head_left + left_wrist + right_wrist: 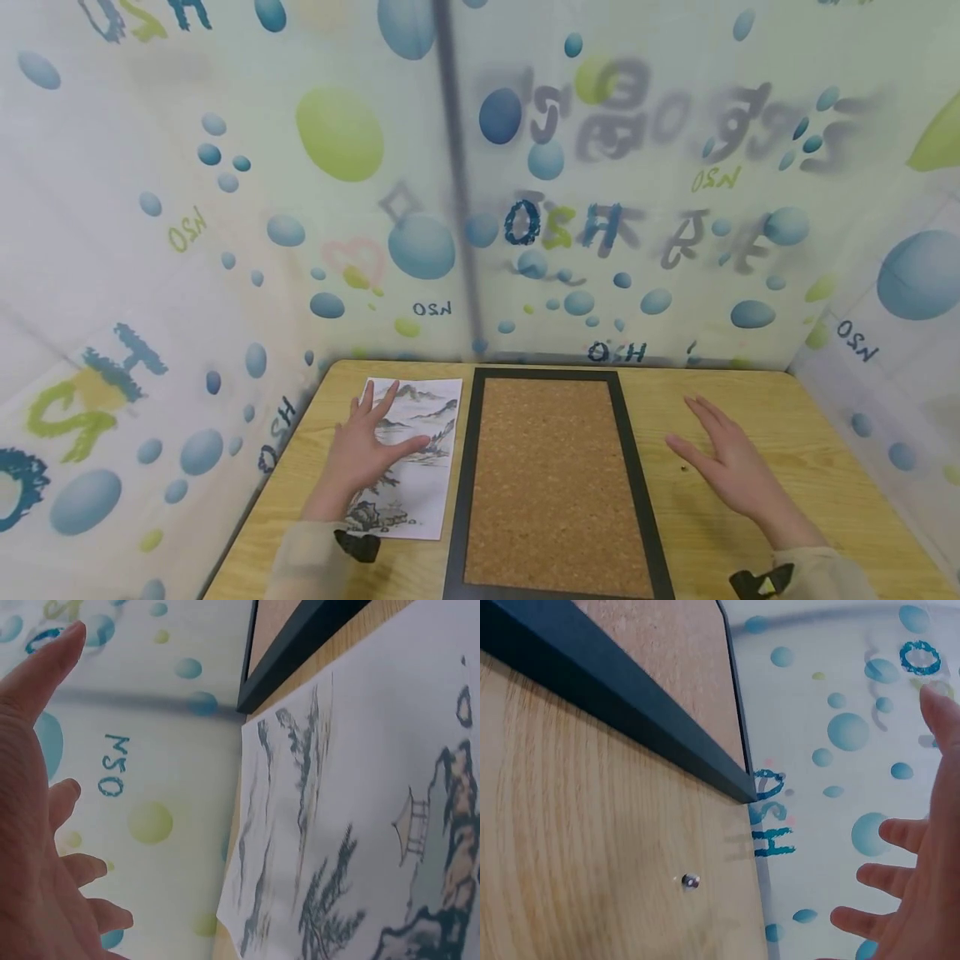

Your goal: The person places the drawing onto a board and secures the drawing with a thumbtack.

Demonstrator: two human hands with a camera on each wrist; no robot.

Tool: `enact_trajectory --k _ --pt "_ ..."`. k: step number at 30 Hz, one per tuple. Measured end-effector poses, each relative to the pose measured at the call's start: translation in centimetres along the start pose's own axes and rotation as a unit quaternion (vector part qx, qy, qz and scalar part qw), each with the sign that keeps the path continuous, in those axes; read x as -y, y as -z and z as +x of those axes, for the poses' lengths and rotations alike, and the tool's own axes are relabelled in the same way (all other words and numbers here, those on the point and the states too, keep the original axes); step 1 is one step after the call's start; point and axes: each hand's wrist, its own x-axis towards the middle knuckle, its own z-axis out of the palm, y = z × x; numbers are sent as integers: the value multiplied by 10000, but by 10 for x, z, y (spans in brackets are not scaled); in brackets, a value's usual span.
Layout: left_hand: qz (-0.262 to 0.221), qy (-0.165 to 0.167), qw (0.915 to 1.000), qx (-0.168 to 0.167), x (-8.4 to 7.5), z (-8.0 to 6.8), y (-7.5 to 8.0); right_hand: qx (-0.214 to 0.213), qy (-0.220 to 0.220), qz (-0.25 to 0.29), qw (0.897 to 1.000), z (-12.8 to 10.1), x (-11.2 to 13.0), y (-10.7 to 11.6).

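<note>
Covering print (420, 467): left hand (363, 454).

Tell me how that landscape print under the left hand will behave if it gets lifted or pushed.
The landscape print looks like one thin sheet lying flat, so it would probably flop and bend. It likely weighs little and slides easily on the smooth wooden table. The left hand spread flat on it may steady it.

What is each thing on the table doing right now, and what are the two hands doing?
Left hand: open, fingers spread, resting on the painting.
Right hand: open, fingers straight, over the bare table, holding nothing.
Painting: lying flat, face up, left of the cork board.
Cork board: lying flat, nothing pinned on it.
Small pin: lying loose on the table, near the right hand.
</note>
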Motion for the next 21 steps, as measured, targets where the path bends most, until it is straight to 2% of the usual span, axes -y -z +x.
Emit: enact_trajectory --k 5,11,15,21 --pt "-183 395 9990 119 11 -4 2 89 -153 169 9997 -2 -7 -1" --pt "-477 664 9966 -19 28 -8 2 157 -365 392 9984 -6 -17 -4" --pt "-496 903 9947 -62 37 -10 1 209 -490 561 9970 -8 -22 -6" --pt "-518 1204 9914 41 49 -14 -2 294 -594 694 9954 -11 -26 -9"
